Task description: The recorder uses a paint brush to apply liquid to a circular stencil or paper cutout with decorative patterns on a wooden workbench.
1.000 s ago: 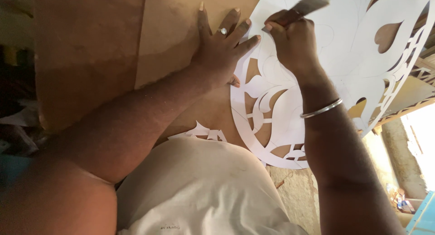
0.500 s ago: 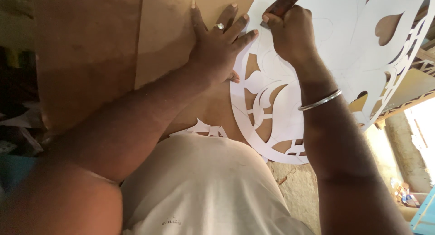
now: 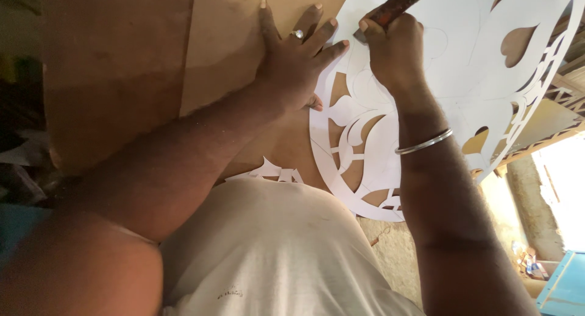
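1. Left hand [image 3: 291, 63] lies flat and spread on the brown board [image 3: 225, 42], fingertips [image 3: 342, 44] touching the white cut-out sheet's [image 3: 463, 78] edge, gripping nothing. If it eases off, I reckon the sheet could shift.
2. Right hand [image 3: 396, 51], at three o'clock from the left, is fisted tight round a reddish tool handle [image 3: 393, 8]; its tip is hidden. The spread fingers lie just beside it, so a slip might nick them.
3. Thin paper bridges at five o'clock look liable to tear.
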